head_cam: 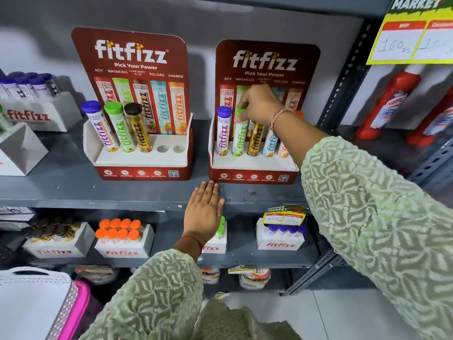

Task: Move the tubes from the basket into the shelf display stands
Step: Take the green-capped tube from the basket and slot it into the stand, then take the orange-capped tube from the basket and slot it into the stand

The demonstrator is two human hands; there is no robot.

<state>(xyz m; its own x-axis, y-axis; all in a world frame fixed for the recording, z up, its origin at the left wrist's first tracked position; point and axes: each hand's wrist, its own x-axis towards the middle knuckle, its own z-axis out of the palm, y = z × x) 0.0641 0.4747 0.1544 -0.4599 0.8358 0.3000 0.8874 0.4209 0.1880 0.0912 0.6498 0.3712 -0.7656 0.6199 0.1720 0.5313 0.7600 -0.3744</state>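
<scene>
From the head camera, two red fitfizz display stands sit side by side on a grey metal shelf point(73, 187). The left stand point(137, 165), at about 10 o'clock from the picture's centre, holds three tubes leaning in its white tray: a purple-capped tube point(99, 126), a green-capped tube point(120, 130) and a dark-capped gold tube point(138, 128). Two round holes point(170, 148) at the right end of that tray are unfilled.

The right stand point(252, 176), near 1 o'clock, has a tube in each of its five slots. From left to right they are a purple tube point(222, 131), a green tube point(239, 138), a gold tube point(255, 141), a light blue tube point(269, 144) and an orange tube point(283, 150) mostly hidden behind the wrist.

The right hand point(261, 104) reaches over this stand from 3 o'clock, its grip pinched around the cap of the green tube, thumb on the near side and fingers curled over the top. A threaded band circles the wrist.

The left hand point(204, 212), at 6 o'clock, lies flat and open on the shelf's front edge, fingertips just short of the right stand's base, holding nothing.

On the lower shelf stand white fitfizz cartons, one with orange-capped tubes point(120, 229) at 8 o'clock and one with purple caps point(284, 229) at 5 o'clock. A white and pink basket point(44, 305) shows at the 7 o'clock corner; its contents cannot be seen. Red bottles point(389, 104) stand at 3 o'clock beyond the shelf post.
</scene>
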